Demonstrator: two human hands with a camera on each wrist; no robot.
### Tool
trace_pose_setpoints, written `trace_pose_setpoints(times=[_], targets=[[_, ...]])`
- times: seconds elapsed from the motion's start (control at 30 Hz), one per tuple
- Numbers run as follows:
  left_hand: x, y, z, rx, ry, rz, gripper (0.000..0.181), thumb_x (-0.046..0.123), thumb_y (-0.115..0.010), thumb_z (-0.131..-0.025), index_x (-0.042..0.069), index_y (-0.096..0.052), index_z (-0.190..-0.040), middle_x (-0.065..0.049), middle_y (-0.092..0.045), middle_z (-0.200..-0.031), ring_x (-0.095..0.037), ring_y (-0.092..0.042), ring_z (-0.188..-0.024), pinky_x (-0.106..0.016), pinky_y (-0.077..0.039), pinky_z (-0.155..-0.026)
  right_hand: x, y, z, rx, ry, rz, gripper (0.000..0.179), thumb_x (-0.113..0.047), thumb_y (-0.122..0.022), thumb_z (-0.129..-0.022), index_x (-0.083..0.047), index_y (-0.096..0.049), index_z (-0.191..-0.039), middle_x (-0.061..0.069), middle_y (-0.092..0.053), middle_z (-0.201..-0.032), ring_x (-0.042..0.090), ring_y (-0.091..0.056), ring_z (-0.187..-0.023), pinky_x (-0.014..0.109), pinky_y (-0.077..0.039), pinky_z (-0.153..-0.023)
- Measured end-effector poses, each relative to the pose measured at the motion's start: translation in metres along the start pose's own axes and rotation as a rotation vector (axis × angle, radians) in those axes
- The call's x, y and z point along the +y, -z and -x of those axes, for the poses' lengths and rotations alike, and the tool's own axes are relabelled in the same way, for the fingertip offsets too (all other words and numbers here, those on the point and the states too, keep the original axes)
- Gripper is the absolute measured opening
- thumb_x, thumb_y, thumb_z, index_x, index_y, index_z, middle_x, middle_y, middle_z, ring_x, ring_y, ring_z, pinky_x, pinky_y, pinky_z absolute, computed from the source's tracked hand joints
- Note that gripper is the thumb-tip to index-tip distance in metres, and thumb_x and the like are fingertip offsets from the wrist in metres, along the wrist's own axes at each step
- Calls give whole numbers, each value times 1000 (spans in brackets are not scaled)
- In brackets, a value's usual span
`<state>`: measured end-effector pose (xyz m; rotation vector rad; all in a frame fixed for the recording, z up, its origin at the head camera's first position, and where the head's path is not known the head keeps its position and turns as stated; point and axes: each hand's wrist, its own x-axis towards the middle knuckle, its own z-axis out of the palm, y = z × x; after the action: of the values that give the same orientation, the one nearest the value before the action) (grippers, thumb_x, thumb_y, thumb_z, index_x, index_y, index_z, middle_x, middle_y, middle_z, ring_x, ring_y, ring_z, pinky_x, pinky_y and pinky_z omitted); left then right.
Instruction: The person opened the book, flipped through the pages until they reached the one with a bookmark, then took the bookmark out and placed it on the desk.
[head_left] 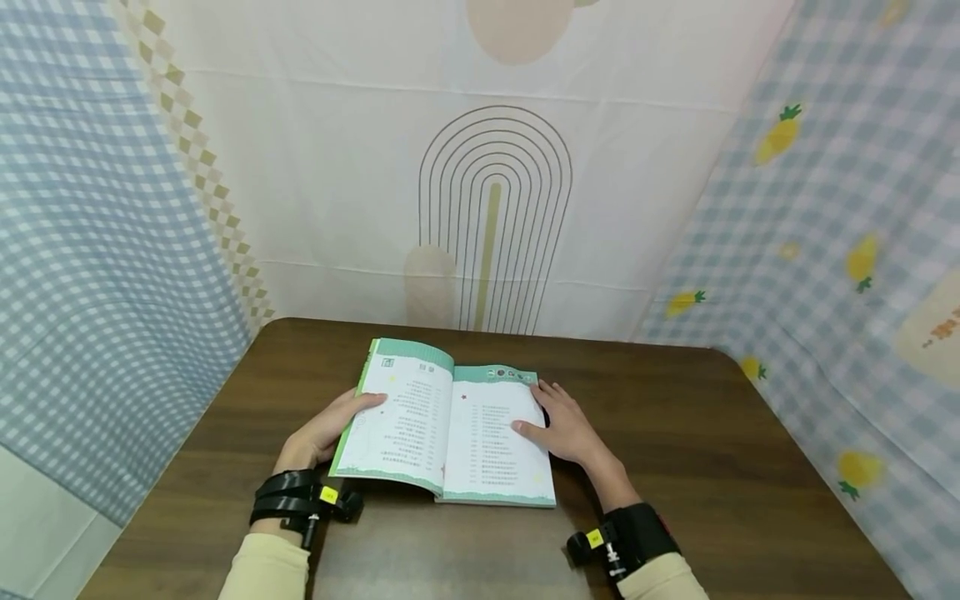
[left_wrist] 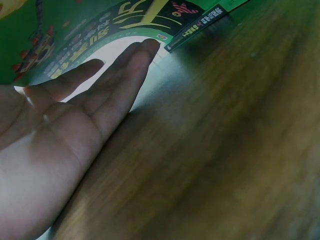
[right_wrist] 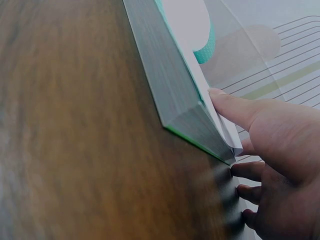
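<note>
An open book (head_left: 487,467) with white printed pages and green page borders rests on the table. My left hand (head_left: 322,429) holds its left side, the thumb over the page and the fingers under the lifted green cover (left_wrist: 75,22), as the left wrist view shows. At the book's right side my right hand (head_left: 570,429) lays its thumb on the right page. In the right wrist view, the other fingers (right_wrist: 248,171) of that hand line the outer edge beside the thick block of pages (right_wrist: 167,70).
The dark brown wooden table (head_left: 720,450) spreads around the book. Behind it hangs a white cloth (head_left: 337,192) with arch lines. Blue checked cloths (head_left: 120,242) hang at both sides. A black strapped camera (head_left: 300,500) is on each wrist.
</note>
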<state>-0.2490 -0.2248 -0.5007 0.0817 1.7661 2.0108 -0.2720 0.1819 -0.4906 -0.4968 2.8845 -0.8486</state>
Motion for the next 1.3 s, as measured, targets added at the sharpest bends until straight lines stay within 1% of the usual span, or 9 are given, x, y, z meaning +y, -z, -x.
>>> trace_pose_setpoints(times=[0.27,0.57,0.93,1.3], targets=[[3,3,4,7,-13,-4,63,35,-56,-111,9,-29,-162,-9,-76,-114,-25,-78,-94,-37,-65,-75,-4,-1,-2,4,11,-10,89,-51,-71,-99,0,-36,-162,23,-29,-170,46,-16,-159,71,-19,-123],[4,2,3,1,-16,0,60,35,-55,-111,9,-31,-160,-9,-76,-113,-24,-78,-94,-37,-65,-75,-5,2,-3,1,10,-4,89,-51,-70,-99,1,-37,-162,24,-29,-170,46,-16,-159,71,-18,-124],[-1,2,2,-4,-9,7,62,35,-56,-111,9,-30,-161,-9,-76,-115,-25,-78,-95,-37,-65,-76,-3,0,0,-3,0,2,89,-51,-71,-99,0,-37,-162,24,-29,-170,47,-17,-159,71,-20,-123],[-1,1,-2,-3,-10,6,63,36,-57,-110,10,-31,-161,-10,-76,-115,-25,-78,-95,-37,-65,-76,-1,1,1,-3,-3,-1,89,-51,-70,-100,0,-36,-163,23,-29,-170,46,-16,-159,70,-20,-124]])
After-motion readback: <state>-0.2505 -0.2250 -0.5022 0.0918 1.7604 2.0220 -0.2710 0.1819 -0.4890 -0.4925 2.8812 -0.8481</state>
